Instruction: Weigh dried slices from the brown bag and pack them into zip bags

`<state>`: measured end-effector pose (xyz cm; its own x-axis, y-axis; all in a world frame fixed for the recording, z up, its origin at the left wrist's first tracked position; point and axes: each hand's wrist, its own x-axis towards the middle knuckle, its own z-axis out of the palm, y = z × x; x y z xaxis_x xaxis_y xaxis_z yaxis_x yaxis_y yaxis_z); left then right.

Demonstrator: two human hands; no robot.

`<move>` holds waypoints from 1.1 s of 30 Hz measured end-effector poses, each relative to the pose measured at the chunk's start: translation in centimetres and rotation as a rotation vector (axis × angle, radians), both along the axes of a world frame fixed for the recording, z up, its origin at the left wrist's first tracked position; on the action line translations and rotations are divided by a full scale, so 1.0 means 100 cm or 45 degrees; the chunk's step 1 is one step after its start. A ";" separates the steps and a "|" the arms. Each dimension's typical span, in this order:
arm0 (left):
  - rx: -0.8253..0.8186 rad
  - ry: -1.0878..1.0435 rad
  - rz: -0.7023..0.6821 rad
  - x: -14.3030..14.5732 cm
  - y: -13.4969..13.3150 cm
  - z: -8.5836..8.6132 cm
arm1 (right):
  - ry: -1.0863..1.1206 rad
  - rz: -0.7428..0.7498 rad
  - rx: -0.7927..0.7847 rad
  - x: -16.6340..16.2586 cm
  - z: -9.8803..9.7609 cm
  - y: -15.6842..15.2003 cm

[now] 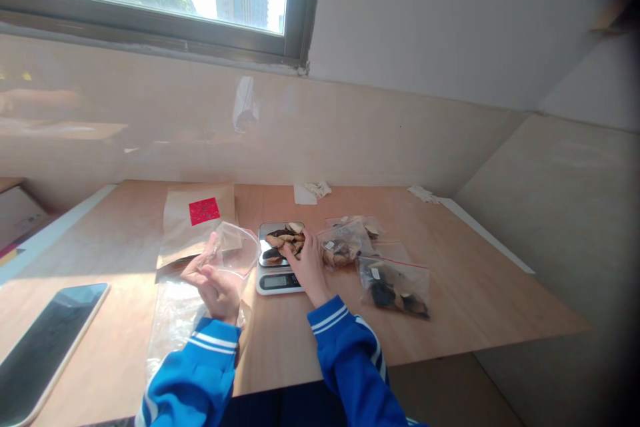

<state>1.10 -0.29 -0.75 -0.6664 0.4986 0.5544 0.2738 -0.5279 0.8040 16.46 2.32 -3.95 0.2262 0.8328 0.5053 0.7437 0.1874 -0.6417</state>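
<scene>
Right hand (306, 263): grip clenched on dried mushroom slices (285, 240) heaped on the digital scale (277, 282). Left hand (215, 280): grip grasping an empty clear zip bag (235, 250), left of the scale. Filled zip bags (395, 287) lie right of it.

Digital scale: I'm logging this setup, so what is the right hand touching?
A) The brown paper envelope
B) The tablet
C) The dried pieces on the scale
C. The right hand rests on the dried brown pieces heaped on the digital scale, and the left hand holds a clear plastic bag.
</scene>
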 end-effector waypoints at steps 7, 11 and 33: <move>-0.055 0.050 -0.089 -0.003 -0.002 -0.006 | -0.019 -0.009 0.034 -0.001 0.002 -0.003; -0.098 0.054 -0.103 -0.004 -0.004 -0.008 | -0.074 0.058 0.030 0.001 0.008 -0.004; -0.201 -0.018 -0.217 -0.006 -0.003 -0.015 | 0.014 0.320 0.043 0.021 0.007 0.006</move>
